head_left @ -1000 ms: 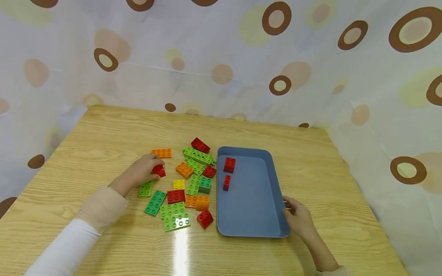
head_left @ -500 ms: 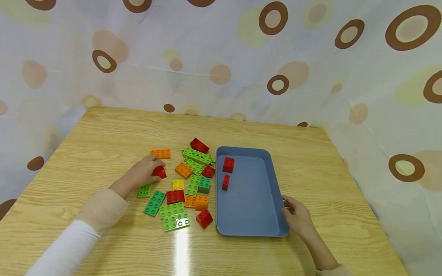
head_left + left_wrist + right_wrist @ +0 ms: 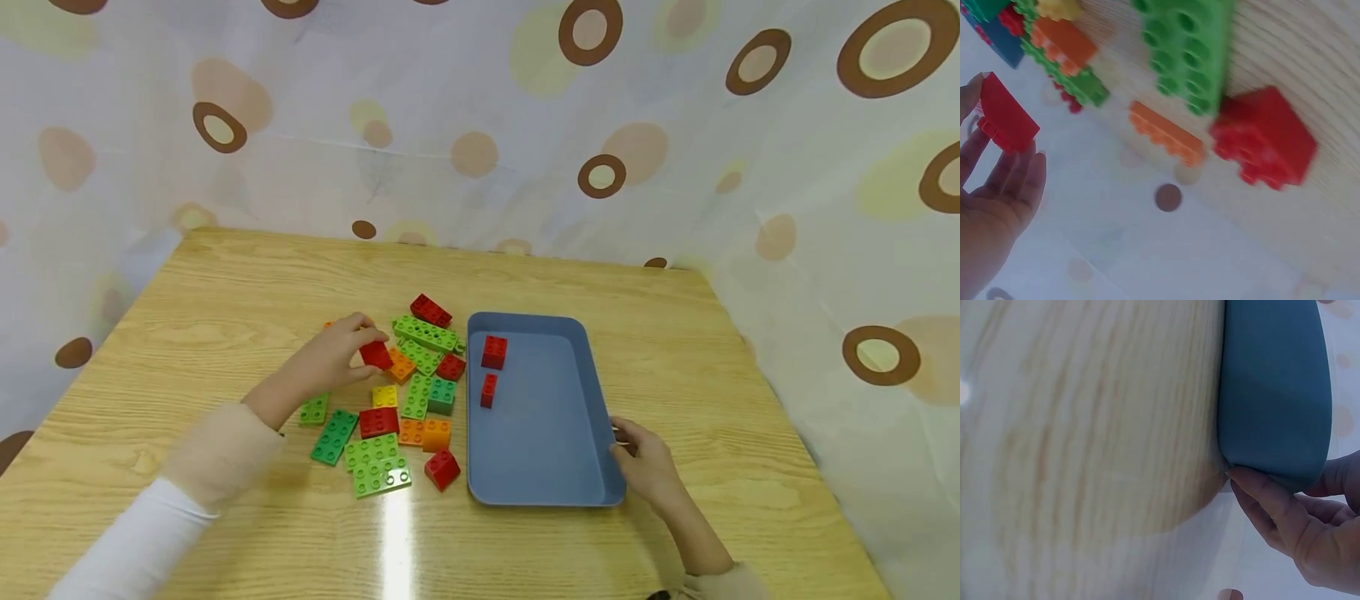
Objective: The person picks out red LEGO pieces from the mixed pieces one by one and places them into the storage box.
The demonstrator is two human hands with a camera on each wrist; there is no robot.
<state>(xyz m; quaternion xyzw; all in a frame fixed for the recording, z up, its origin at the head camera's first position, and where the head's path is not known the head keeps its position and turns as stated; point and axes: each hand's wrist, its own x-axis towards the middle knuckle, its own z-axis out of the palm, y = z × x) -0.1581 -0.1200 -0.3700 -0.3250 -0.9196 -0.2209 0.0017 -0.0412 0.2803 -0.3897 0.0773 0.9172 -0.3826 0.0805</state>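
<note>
My left hand [image 3: 330, 354] pinches a red brick [image 3: 377, 355] between thumb and fingers, over the left part of a group of loose bricks. Seen from the left wrist, the held red brick [image 3: 1010, 115] shows a smooth face, and its studs point down-left. A blue-grey tray [image 3: 543, 417] stands to the right of the bricks, with two red bricks [image 3: 494, 352] lying in its left part. At the tray's right side my right hand [image 3: 647, 462] grips the wall. The right wrist view shows the fingers [image 3: 1272, 494] against the outside of that wall, thumb partly hidden behind it.
Between left hand and tray lie green, orange, yellow and red bricks, among them a dark green brick [image 3: 334, 437] and a yellow brick [image 3: 385, 396]. Another red brick [image 3: 1266, 137] appears large in the left wrist view. Patterned cloth [image 3: 420, 125] hangs behind the wooden table [image 3: 247, 533].
My left hand has carried the red brick to the right and slightly away from me, now covering most of the far orange brick. The right hand has stayed at the tray.
</note>
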